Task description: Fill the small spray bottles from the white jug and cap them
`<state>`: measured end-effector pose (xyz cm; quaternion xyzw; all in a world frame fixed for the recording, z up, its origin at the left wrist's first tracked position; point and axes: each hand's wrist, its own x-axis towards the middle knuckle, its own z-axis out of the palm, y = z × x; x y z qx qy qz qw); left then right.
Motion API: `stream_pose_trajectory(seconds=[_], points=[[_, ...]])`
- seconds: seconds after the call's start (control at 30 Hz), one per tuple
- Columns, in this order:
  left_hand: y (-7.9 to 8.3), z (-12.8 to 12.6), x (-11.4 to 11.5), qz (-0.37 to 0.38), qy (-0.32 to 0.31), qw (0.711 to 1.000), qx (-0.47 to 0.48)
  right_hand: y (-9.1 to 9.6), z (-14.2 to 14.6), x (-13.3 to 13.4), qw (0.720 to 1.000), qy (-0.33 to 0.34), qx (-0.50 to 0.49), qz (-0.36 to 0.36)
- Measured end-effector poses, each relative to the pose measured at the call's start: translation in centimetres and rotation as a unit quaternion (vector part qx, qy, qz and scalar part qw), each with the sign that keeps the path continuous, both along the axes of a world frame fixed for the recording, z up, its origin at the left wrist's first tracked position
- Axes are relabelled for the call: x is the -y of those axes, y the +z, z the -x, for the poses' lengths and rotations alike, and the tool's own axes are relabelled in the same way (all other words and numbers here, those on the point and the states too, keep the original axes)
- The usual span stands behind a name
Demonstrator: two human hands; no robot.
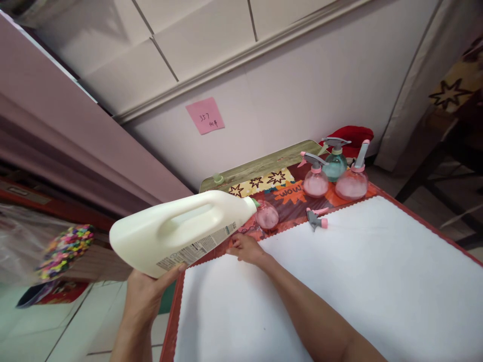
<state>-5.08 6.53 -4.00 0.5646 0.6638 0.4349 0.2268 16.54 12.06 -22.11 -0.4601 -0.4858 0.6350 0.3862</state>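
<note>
My left hand grips a large white laundry detergent jug from below. The jug is tilted nearly flat, its green-lipped neck at the mouth of a round pink spray bottle without a head. Whether liquid is flowing is too small to see. Beneath the jug's neck end, my right hand has its fingers curled and appears to support the jug's underside. A grey and pink spray head with a clear tube lies to the right on the white mat.
Two pink spray bottles and a green spray bottle stand at the table's back right. A small pale green cap sits at the back left. The white mat covers the front. Behind is a wall with a pink note.
</note>
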Motion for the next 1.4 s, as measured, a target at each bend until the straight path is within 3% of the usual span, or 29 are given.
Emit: stream_pose_trajectory(seconds=[0.93, 1.17, 1.4], points=[[-0.1, 0.6, -0.1, -0.014, -0.022, 1.000, -0.010, 0.3, -0.1, 0.0, 1.000, 0.002, 0.026, 0.000], [-0.6, 1.1, -0.2, 0.008, -0.008, 1.000, 0.017, 0.0, 0.0, -0.1, 1.000, 0.007, 0.018, 0.004], [-0.2, 0.4, 0.0, 0.011, -0.006, 0.999, 0.040, -0.1, 0.0, -0.1, 1.000, 0.004, 0.012, 0.011]])
